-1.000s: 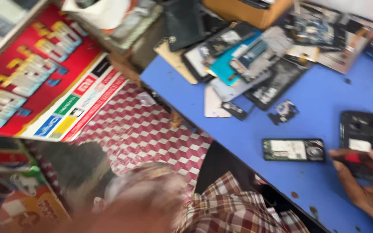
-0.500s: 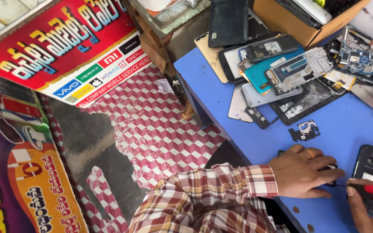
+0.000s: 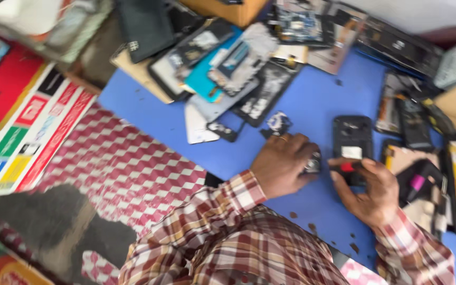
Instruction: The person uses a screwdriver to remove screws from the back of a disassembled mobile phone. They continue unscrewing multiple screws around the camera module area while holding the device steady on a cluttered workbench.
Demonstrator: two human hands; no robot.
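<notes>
Centre frame, the left hand (image 3: 283, 163) clamps a small dark phone part (image 3: 313, 163) on the blue tabletop (image 3: 312, 100); the right hand (image 3: 368, 187) grips a red-handled tool (image 3: 347, 167) beside an opened black phone (image 3: 352, 138), still dismantled.

— Where do the two hands sit?
— Both reach forward from checked sleeves, close together but apart. The left hand (image 3: 285, 162) lies palm down, knuckles up, fingers curled under toward the right; a ring shows on one finger.
— And the right hand (image 3: 368, 191)?
— It comes in from the lower right, wrist bent, palm turned partly inward. Its thumb and forefinger pinch together near the top, while the other fingers curl loosely beneath.
— How are the arms?
— The left forearm runs diagonally up from the body, sleeve cuff at the wrist. The right forearm rises more steeply, cuff pushed just below the wrist. The view is somewhat blurred
</notes>
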